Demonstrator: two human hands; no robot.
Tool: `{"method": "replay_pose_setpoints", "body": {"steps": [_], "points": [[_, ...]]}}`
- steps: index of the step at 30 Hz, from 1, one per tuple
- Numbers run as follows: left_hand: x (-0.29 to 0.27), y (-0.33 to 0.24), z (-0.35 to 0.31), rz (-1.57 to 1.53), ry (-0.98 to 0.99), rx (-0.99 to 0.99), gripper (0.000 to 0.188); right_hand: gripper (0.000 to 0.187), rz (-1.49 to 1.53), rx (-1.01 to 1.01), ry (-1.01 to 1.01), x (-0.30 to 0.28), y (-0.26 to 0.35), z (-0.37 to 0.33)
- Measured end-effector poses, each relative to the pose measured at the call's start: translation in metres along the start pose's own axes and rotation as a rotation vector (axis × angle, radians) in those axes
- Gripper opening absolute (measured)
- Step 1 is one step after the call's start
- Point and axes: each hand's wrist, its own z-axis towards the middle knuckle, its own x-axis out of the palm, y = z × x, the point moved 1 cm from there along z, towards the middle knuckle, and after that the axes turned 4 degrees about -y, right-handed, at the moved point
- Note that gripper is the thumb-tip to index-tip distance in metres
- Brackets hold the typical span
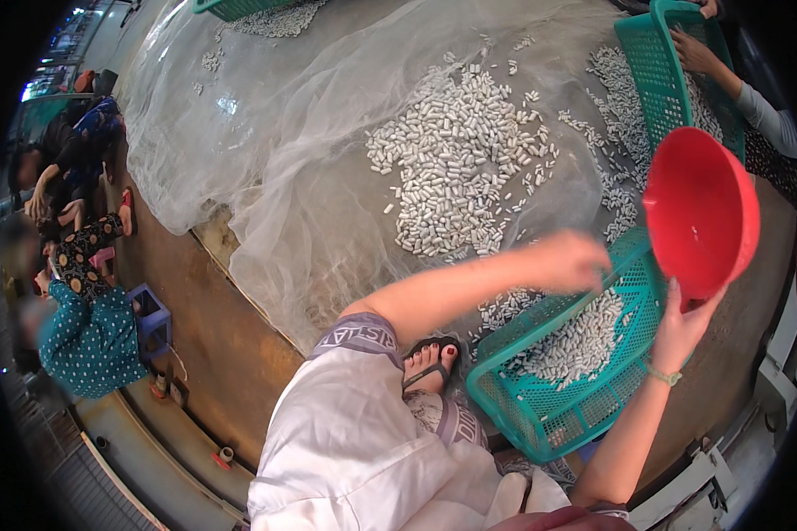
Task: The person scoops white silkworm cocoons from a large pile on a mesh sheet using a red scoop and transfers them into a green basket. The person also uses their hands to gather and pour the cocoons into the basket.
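Note:
My right hand (686, 326) grips the lower rim of a red plastic bowl (704, 208), held tilted above the far right end of a green plastic basket (496, 385). The bowl's inside shows only a few tiny pale specks. Small whitish cylindrical pieces (568, 345) fill the bottom of the basket. Above the basket's far rim is my left hand (576, 263), smeared by motion, with its fingers not clear. Beyond it, a large heap of the same whitish cylinders (469, 168) lies on the sheer netting.
Sheer white netting (274, 133) covers the work surface. At the upper right, another person's hand (695, 51) touches a second green basket (646, 80) beside more whitish pieces. A third green basket (235, 7) stands at the top. On the left, people sit near a blue stool (152, 320).

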Motion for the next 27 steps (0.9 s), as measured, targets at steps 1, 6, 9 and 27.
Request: {"method": "replay_pose_setpoints", "body": {"steps": [1, 6, 9, 27], "points": [[-0.024, 0.032, -0.004, 0.202, -0.193, -0.136, 0.020, 0.077, 0.009, -0.005, 0.048, 0.011, -0.001, -0.004], [-0.185, 0.110, -0.005, 1.106, -0.292, 0.117, 0.028, 0.083, -0.045, 0.025, 0.259, 0.071, 0.011, -0.028], [-0.198, 0.109, 0.008, 1.163, -0.085, 0.115, 0.030, 0.088, -0.145, 0.015, 0.284, 0.109, 0.011, -0.033], [-0.144, 0.086, -0.113, 0.463, -0.980, -0.348, 0.025, 0.096, -0.210, 0.244, 0.632, 0.176, 0.053, -0.127]]}}
